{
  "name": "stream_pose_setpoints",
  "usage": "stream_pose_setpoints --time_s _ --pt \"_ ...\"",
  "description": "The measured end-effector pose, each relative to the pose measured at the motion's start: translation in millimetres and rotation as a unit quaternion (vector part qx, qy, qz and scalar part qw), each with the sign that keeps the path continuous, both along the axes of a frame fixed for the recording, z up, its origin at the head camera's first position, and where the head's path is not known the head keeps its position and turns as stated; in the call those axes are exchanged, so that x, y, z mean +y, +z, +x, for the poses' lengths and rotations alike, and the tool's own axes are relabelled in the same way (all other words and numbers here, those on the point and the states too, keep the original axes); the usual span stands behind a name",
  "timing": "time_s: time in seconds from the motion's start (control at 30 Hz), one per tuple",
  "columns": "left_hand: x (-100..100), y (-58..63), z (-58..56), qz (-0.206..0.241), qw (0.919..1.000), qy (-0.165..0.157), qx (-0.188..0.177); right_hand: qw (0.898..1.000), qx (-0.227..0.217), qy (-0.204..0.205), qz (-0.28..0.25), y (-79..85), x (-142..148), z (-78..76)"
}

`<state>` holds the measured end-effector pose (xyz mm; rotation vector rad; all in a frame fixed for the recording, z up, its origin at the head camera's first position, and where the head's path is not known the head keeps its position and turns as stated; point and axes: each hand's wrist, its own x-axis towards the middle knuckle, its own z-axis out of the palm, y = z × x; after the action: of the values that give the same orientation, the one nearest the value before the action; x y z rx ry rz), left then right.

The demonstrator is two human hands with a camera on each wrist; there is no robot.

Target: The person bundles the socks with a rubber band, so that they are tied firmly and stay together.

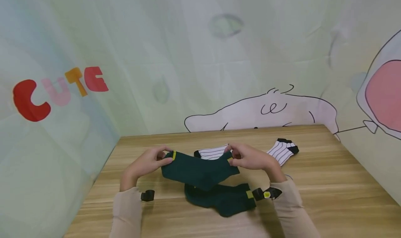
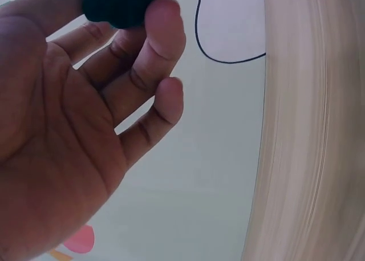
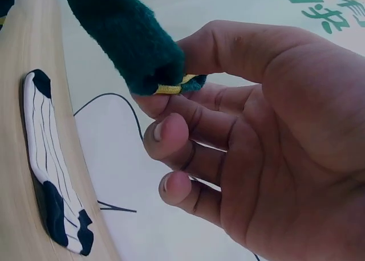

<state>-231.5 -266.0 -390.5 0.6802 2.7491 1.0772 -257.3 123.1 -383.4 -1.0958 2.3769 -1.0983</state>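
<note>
A dark green sock [image 1: 195, 168] with yellow marks hangs stretched sideways between both hands, raised over the table. At its left end the left hand [image 1: 149, 162] pinches it between thumb and fingers. The right hand [image 1: 250, 157] grips the opposite end; in the right wrist view, the thumb and forefinger close on the edge of the green sock [image 3: 125, 41] by a yellow band. Below, a second green sock [image 1: 223, 199] lies flat on the table, partly overlapped by the raised one. The left wrist view shows only a bunched bit of green sock [image 2: 118, 5] at the fingertips.
Behind the raised sock lies a white striped sock [image 1: 213, 152], partly covered. Another striped sock [image 1: 283, 151] with black toe and heel lies at the back right, past the right hand. The wooden table [image 1: 338, 192] meets a printed curtain [image 1: 141, 74] at the back and sides.
</note>
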Motion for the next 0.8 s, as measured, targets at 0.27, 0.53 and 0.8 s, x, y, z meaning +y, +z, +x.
stream_pose_setpoints --time_s 0.27,0.53,0.8 --pt "7 -2.2 -3.2 0.001 0.9996 -0.027 -0.006 1.0 -0.021 -0.01 0.01 0.8 10 8.2" --pt "15 -2.6 -3.6 0.003 0.9985 -0.047 -0.029 0.998 -0.053 -0.014 0.015 2.1 18 12.7" --pt "17 -3.4 -4.6 0.014 0.9956 -0.056 -0.074 0.998 -0.043 0.013 0.043 9.0 34 11.5"
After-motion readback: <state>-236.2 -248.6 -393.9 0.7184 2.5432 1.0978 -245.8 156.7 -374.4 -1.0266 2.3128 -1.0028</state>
